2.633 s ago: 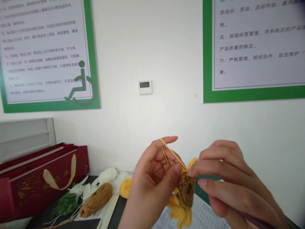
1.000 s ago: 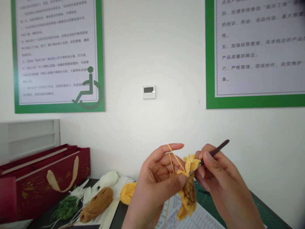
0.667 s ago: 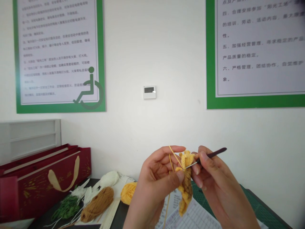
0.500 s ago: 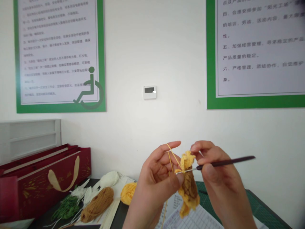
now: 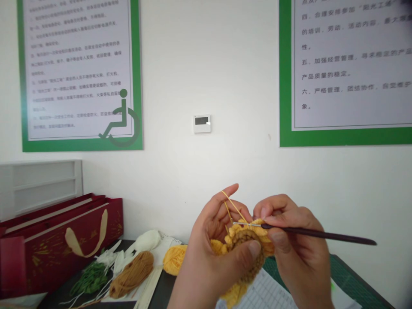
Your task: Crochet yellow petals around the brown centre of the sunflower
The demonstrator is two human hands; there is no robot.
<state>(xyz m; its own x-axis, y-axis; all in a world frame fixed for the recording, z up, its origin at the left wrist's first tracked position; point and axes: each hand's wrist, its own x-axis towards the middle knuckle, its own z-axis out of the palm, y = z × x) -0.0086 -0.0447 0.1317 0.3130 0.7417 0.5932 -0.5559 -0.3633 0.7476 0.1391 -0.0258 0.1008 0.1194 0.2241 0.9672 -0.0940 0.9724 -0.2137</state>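
Note:
My left hand (image 5: 214, 253) grips a crocheted flower piece (image 5: 246, 240) with a brown round centre and yellow petals, its thumb pressed over the brown part. A strand of yellow yarn (image 5: 232, 201) runs over the raised left index finger down to the work. Between thumb and fingers, my right hand (image 5: 294, 240) holds a crochet hook (image 5: 325, 234) with a dark handle. The hook's metal shaft lies across the top edge of the yellow petals, its tip pointing left near the yarn. Part of the flower is hidden behind the left thumb and palm.
On the dark table at left lie a yellow yarn ball (image 5: 174, 259), a brown skein (image 5: 131, 274), green yarn (image 5: 89, 278) and white yarn (image 5: 146, 241). Red gift bags (image 5: 64, 249) stand behind them. Printed paper (image 5: 270, 292) and a green cutting mat (image 5: 347, 279) lie under my hands.
The flower has turned from edge-on to show its brown centre. My left thumb has moved onto that centre. The hook's handle end has swung lower and to the right.

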